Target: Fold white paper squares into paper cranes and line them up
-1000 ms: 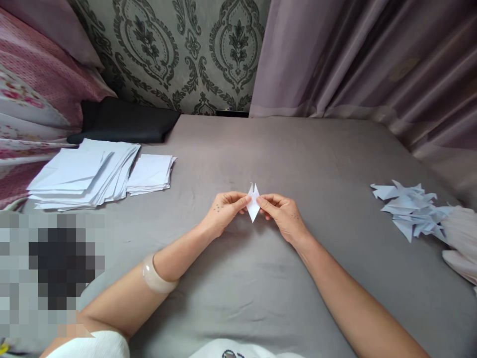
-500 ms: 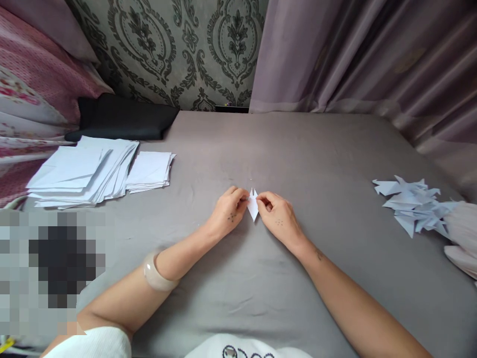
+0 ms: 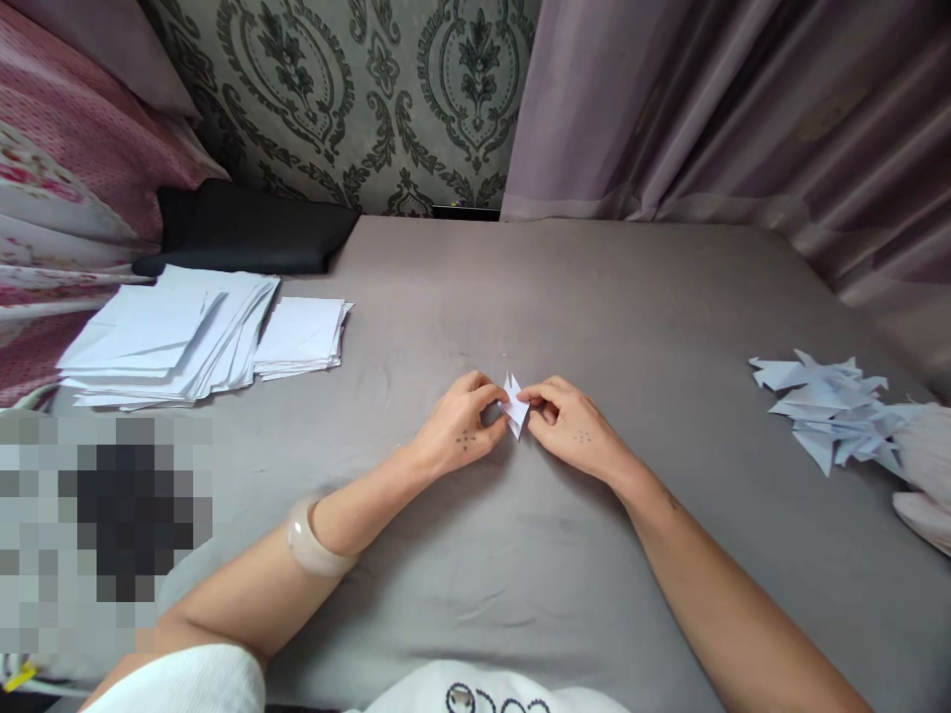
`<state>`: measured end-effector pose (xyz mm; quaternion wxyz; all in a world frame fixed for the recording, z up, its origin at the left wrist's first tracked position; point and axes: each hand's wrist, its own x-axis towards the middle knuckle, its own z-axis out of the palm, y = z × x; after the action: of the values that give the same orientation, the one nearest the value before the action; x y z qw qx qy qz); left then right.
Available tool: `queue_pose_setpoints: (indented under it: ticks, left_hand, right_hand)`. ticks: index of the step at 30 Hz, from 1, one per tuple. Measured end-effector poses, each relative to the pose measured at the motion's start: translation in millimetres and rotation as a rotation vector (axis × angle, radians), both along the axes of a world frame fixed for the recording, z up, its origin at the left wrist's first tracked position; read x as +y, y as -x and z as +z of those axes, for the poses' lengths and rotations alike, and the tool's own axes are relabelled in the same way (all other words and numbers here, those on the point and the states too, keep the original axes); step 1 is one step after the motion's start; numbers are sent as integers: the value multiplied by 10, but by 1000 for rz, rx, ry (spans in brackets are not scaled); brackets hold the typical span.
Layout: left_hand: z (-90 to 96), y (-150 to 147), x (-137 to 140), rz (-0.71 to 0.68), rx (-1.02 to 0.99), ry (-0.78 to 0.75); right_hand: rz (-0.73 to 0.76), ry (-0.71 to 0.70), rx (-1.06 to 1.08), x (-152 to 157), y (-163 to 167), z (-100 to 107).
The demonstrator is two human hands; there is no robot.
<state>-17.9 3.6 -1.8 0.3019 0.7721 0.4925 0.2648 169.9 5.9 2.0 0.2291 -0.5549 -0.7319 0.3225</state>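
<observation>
A small white folded paper piece (image 3: 515, 408) sits between my two hands at the middle of the view, with two narrow points at its top and one pointed end toward me. My left hand (image 3: 467, 421) pinches its left side between thumb and fingers. On the other side, my right hand (image 3: 571, 424) grips the right edge with closed fingertips. The paper is held just above or on the grey cloth (image 3: 475, 555); I cannot tell which. A pale bangle (image 3: 310, 543) circles my left forearm.
To the left lie a large stack of white paper sheets (image 3: 159, 337) and a smaller stack of paper squares (image 3: 303, 335). Behind them rests a black folded item (image 3: 253, 228). Several folded paper shapes (image 3: 832, 408) are heaped at the right, beside pale fabric (image 3: 925, 446). Curtains (image 3: 631, 109) hang behind.
The paper piece has changed shape, its sides now spread outward into points. Both hands have shifted slightly right, and my right hand has turned a little. The view has moved slightly.
</observation>
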Motion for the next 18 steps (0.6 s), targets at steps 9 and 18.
queue_pose_setpoints:
  ticks: [9, 18]
  left_hand:
    - [-62, 5, 34, 54, -57, 26]
    - [-18, -21, 37, 105, -32, 52]
  right_hand:
    - [-45, 46, 20, 46, -4, 46]
    - [-45, -17, -9, 10, 49, -5]
